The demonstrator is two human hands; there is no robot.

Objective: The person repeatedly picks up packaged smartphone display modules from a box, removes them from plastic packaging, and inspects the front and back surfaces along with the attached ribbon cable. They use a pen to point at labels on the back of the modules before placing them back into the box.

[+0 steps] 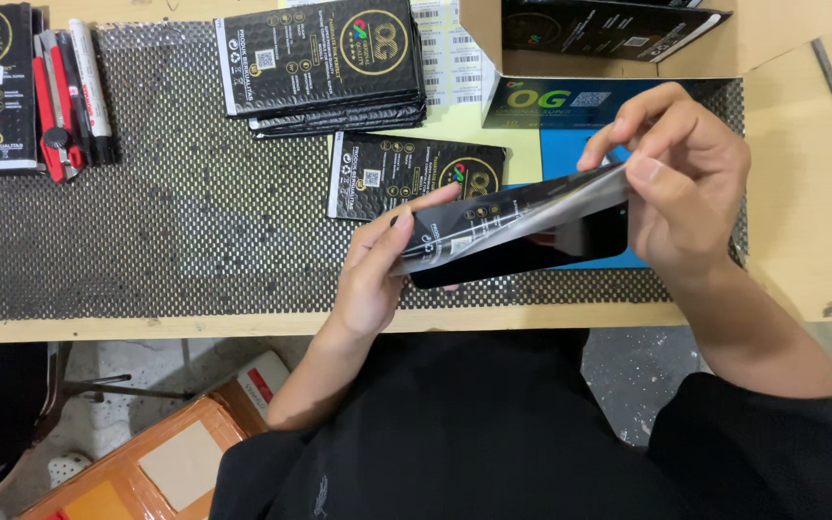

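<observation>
Sliding a dark glossy panel (532, 252) into a black pouch (512, 207) at frame centre; left hand (377, 274) gripping the pouch's end, right hand (681, 183) pinching its mouth open. Next calling for pushing the panel fully in.

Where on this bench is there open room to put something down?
The widest bare stretch of the mesh mat lies between the cutters and marker on the left, the stack of black pouches above, and the left hand. The top right is crowded: label sheets, cardboard box, right hand holding a pouch.
</observation>
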